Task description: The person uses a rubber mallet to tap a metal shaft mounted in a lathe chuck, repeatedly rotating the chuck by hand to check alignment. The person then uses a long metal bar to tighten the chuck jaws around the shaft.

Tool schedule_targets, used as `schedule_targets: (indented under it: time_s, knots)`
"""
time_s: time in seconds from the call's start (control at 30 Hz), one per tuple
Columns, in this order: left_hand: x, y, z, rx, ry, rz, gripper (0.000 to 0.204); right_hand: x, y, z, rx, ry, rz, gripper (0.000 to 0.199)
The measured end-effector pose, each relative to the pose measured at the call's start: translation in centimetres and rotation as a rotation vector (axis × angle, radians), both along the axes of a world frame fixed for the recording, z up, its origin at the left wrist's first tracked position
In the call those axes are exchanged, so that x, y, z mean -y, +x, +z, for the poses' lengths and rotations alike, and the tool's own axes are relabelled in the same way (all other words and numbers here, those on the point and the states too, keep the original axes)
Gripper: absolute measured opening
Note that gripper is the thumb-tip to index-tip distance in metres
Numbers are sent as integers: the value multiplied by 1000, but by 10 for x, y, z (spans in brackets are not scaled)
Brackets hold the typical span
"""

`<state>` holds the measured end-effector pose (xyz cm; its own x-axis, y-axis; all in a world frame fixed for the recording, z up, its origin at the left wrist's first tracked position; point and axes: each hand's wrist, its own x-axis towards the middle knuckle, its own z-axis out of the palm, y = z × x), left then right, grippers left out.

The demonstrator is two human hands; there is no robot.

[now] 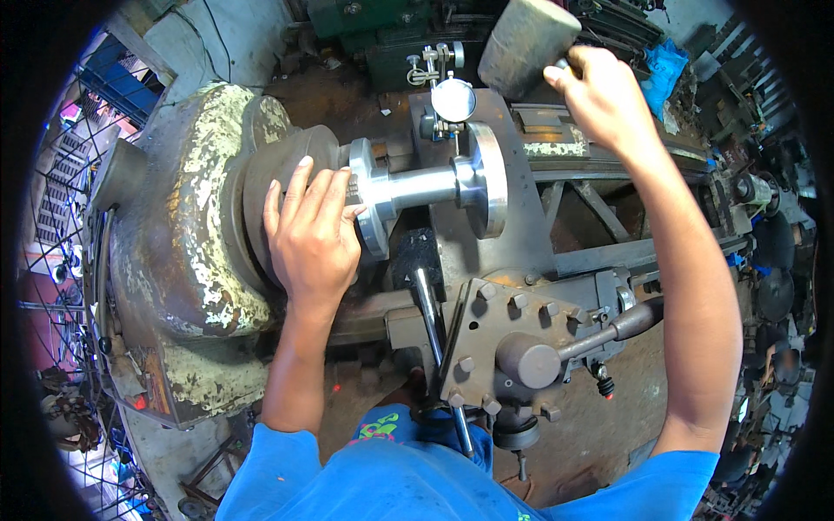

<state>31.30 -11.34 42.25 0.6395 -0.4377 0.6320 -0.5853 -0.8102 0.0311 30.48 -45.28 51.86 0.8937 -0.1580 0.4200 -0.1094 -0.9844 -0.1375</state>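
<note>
My left hand (314,230) lies on the dark lathe chuck (261,204), its fingers stretched over the rim and slightly apart. Clamped in that chuck is a shiny steel flanged shaft (423,187), with a wide disc at its right end. A round dial indicator (453,100) stands behind the shaft, its stem reaching down toward the collar beside the disc. Raised at the upper right, my right hand (604,95) is closed around the handle of a mallet with a big, worn, blocky head (528,48). Most of the handle is hidden in my fist.
In front of the shaft sits a square tool post (508,347) with several bolts and a long lever (617,328). A steel bar (429,317) slants beside it. The headstock (187,226) with peeling paint fills the left. Lathe bed rails (625,256) run right; a blue bag (665,74) lies behind.
</note>
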Motion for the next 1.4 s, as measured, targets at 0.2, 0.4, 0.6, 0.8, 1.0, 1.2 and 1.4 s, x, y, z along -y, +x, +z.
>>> schedule_targets:
  time_s: [0.2, 0.4, 0.6, 0.8, 1.0, 1.2, 1.4]
  knots:
    - [1, -7, 3, 9, 0, 5, 40, -13, 4, -15, 119, 31, -31, 37]
    - [-18, -22, -35, 132, -471, -276, 33, -5, -8, -29, 24, 21, -183, 36]
    - [-78, -199, -201, -983, -511, 17, 11, 13, -4, -22, 74, 43, -284, 37]
    - [-139, -271, -358, -2220, -521, 591, 25, 19, -6, -17, 72, 90, -277, 38]
    - [-128, -279, -446, -2507, -724, 609, 30, 19, -4, -22, 46, 85, -279, 40]
    - [-116, -296, -448, -2454, -311, 670, 25, 27, -2, -27, 19, 122, -293, 42]
    - [-142, -307, -449, -2665, -777, 352, 18, 31, -1, -34, 123, 104, -270, 42]
